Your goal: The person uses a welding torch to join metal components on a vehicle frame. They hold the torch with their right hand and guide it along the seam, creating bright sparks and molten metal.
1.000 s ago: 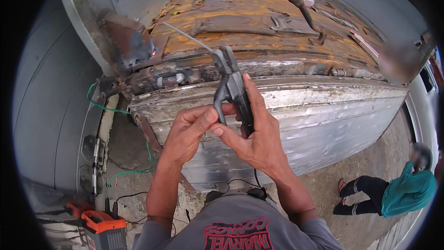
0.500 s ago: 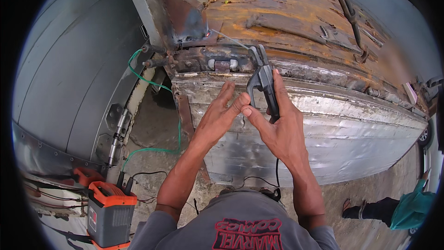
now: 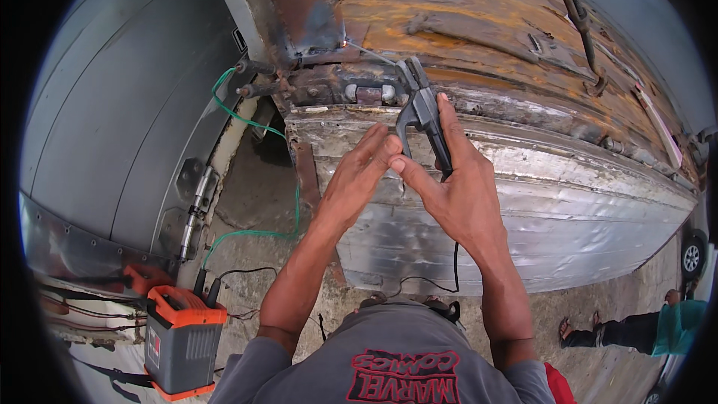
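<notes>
My right hand (image 3: pixel 460 187) is wrapped round a black electrode holder (image 3: pixel 425 116). A thin grey rod (image 3: pixel 370 52) runs from the holder's jaws up-left to a small glowing spot at the lower corner of a scorched metal plate (image 3: pixel 303 11). My left hand (image 3: pixel 359 172) lies beside the holder with fingers stretched out, its thumb tip at the lever and the right thumb. Below the rod is a rusty hinge bar (image 3: pixel 325 82) along the edge of a dented silver panel (image 3: pixel 553 202), with the rusty plank surface (image 3: pixel 464 15) beyond.
A grey metal door (image 3: pixel 112 127) stands left. An orange-and-grey welding machine (image 3: pixel 183 337) with green (image 3: pixel 247 232) and black cables sits lower left. A dangling rod (image 3: pixel 580 15) is upper right. A person in teal (image 3: pixel 673 329) and a car wheel (image 3: pixel 692 254) are lower right.
The holder and both hands have moved up and forward, bringing the rod's tip to the scorched plate's glowing corner. My left fingers have straightened from curling round the lever.
</notes>
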A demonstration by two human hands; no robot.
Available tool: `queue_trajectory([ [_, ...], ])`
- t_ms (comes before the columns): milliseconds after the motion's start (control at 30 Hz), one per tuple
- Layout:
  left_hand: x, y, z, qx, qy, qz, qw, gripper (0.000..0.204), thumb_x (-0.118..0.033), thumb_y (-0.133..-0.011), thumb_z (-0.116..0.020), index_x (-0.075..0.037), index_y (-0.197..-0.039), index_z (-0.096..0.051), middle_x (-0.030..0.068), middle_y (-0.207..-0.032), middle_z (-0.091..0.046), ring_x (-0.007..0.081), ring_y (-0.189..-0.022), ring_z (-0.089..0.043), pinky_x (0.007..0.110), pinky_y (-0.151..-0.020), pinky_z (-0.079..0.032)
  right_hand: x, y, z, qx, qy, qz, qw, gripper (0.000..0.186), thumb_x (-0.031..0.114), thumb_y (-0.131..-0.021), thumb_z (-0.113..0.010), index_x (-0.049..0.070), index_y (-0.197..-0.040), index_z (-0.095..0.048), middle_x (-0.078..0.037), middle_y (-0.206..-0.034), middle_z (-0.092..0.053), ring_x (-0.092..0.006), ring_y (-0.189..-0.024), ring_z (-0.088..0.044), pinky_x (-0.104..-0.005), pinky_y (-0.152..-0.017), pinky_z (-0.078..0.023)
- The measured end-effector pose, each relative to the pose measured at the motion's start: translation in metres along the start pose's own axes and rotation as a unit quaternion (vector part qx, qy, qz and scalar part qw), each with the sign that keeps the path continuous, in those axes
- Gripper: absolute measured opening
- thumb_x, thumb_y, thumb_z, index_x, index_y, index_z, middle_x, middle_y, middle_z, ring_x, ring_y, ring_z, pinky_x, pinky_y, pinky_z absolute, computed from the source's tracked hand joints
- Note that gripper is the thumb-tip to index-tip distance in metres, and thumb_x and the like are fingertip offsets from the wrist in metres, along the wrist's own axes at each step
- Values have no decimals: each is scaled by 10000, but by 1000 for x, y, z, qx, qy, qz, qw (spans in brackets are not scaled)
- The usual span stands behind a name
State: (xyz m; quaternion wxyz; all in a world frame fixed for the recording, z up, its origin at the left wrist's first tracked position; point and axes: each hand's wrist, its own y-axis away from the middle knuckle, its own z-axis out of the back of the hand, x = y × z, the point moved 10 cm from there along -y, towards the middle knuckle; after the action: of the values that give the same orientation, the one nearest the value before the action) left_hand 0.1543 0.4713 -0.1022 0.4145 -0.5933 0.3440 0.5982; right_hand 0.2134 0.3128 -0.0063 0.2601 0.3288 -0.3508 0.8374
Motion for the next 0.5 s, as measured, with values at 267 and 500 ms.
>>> queue_trajectory([
  [267, 2, 0, -1, -4, -3, 0, 1000, 1149, -795, -1002, -598, 150, -1625, -401, 358, -1763, -254, 450, -1675, -208, 503, -1334, -264, -3, 1, 3, -34, 9, 27, 999, 1017, 400, -912, -910, -51, -1673, -407, -194, -1143, -772, -197, -847, -671, -350, -778, -564],
  [500, 4, 3, 0, -28, -59, 18, 998, 1299, -914, -924, -570, 171, -1616, -392, 392, -1719, -316, 480, -1651, -259, 532, -1331, -261, -69, 3, -1, -10, -262, -193, 945, 979, 499, -986, -818, -23, -1687, -377, -97, -941, -683, -138, -610, -617, -318, -538, -525],
])
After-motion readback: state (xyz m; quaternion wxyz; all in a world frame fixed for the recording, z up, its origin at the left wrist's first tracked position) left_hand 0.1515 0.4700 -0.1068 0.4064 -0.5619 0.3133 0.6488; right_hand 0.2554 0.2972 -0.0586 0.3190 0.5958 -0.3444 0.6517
